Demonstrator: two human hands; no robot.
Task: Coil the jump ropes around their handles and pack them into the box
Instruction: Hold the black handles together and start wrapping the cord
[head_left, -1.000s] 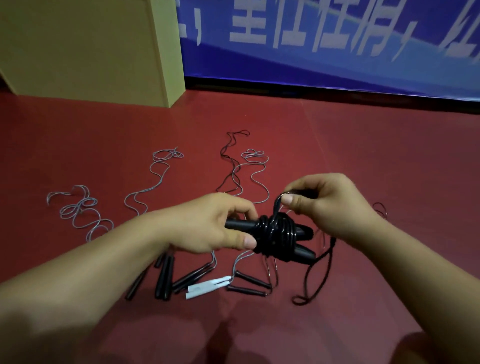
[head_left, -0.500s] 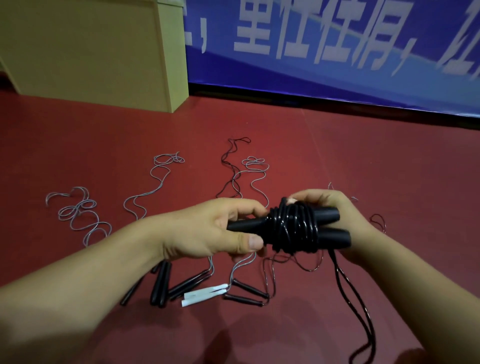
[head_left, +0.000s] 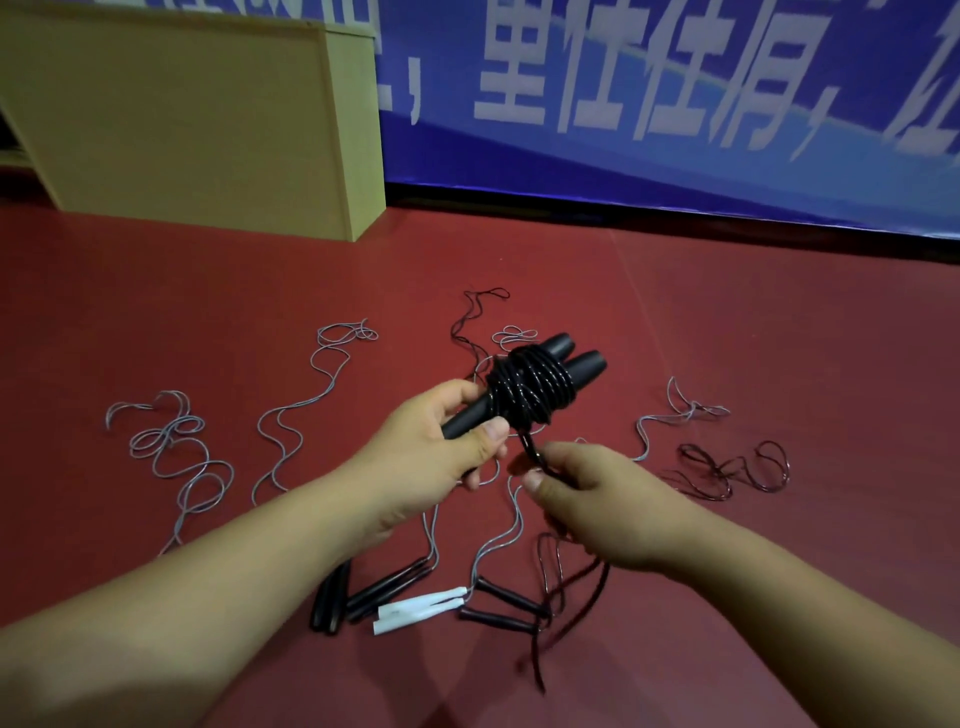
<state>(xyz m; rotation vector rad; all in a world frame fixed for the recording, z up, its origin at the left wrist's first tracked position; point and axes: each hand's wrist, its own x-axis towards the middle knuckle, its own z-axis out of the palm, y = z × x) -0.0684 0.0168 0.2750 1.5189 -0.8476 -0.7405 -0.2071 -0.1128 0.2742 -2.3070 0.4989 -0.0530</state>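
Observation:
My left hand (head_left: 441, 441) grips the near ends of two black handles (head_left: 569, 356) held side by side, tilted up to the right. Black rope is wound in a thick coil (head_left: 530, 387) around their middle. My right hand (head_left: 582, 493) is below the coil and pinches the loose black rope (head_left: 527, 447) that leaves it; the rest of that rope (head_left: 576, 597) trails down to the floor. The tan box (head_left: 208, 130) stands at the far left.
Uncoiled ropes lie on the red floor: grey ones (head_left: 176, 457) at left and centre, a dark one (head_left: 727, 467) at right. Several black handles (head_left: 332, 597), a white pair (head_left: 421, 608) and a dark pair (head_left: 498, 608) lie near me. A blue banner (head_left: 675, 104) backs the scene.
My right hand left the far ends of the handles and came down below the coil, now pinching the loose rope. The handles tilted up to the right in my left hand.

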